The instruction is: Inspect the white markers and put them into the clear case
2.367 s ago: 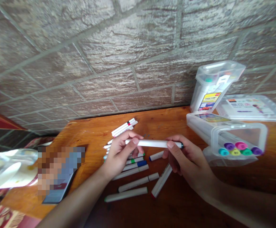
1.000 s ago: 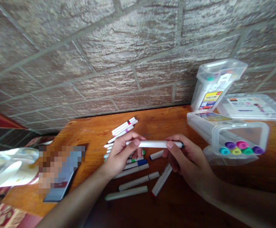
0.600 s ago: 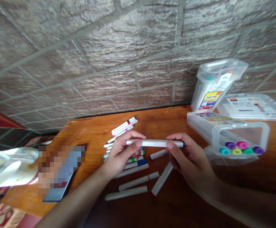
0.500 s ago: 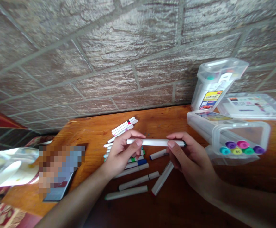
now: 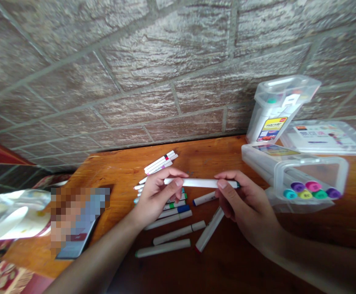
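Note:
A white marker [image 5: 199,183] with a dark green end is held level above the table between both hands. My left hand [image 5: 157,196] pinches its left end with thumb and fingers. At the other end, my right hand [image 5: 242,200] grips it near the dark tip, thumb in front. Several white markers lie below: one with a green end [image 5: 164,248], one with a red end [image 5: 210,230], and a blue-banded one [image 5: 178,211] close to my left hand, which partly hides the row behind it.
On the right, an open clear case [image 5: 312,163] lies on its side with colour-capped markers. Behind it stand an upright clear marker box [image 5: 272,110] and a flat plastic case [image 5: 327,139]. A phone [image 5: 76,241] lies on the left of the wooden table [image 5: 116,163], against a stone wall [image 5: 165,73].
Both hands keep hold of the marker in nearly the same place. My right thumb has shifted very slightly along it to the right; the other things stay where they were.

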Tool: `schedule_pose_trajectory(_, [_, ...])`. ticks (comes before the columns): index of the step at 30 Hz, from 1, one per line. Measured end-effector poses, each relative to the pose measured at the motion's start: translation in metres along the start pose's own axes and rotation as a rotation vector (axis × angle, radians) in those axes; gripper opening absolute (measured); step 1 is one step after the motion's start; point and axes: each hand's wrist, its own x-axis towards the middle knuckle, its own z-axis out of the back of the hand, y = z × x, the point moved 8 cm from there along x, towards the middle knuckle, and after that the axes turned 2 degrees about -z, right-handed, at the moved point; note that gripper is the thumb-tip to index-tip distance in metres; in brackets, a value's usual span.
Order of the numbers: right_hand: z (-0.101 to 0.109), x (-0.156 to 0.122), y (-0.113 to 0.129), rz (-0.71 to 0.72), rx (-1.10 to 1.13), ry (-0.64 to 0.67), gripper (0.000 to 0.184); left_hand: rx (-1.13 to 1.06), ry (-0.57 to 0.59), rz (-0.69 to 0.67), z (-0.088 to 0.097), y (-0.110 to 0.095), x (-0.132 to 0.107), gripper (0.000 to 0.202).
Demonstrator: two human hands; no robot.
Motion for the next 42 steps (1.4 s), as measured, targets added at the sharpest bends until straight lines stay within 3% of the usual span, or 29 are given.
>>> schedule_pose_trajectory(12, [0.001, 0.001, 0.001, 0.001, -0.008, 0.011, 0.03, -0.066, 0.025, 0.053, 0.0, 0.003, -0.001, 0.028])
schedule_pose_trajectory(30, [-0.002, -0.001, 0.007, -0.007, 0.022, 0.026, 0.029, -0.1, 0.074, -0.008, -0.001, 0.005, -0.001, 0.022])
schedule_pose_trajectory(42, [-0.002, 0.0, 0.004, 0.013, 0.055, 0.019, 0.027, -0.11, 0.126, 0.067, -0.007, 0.008, -0.002, 0.028])
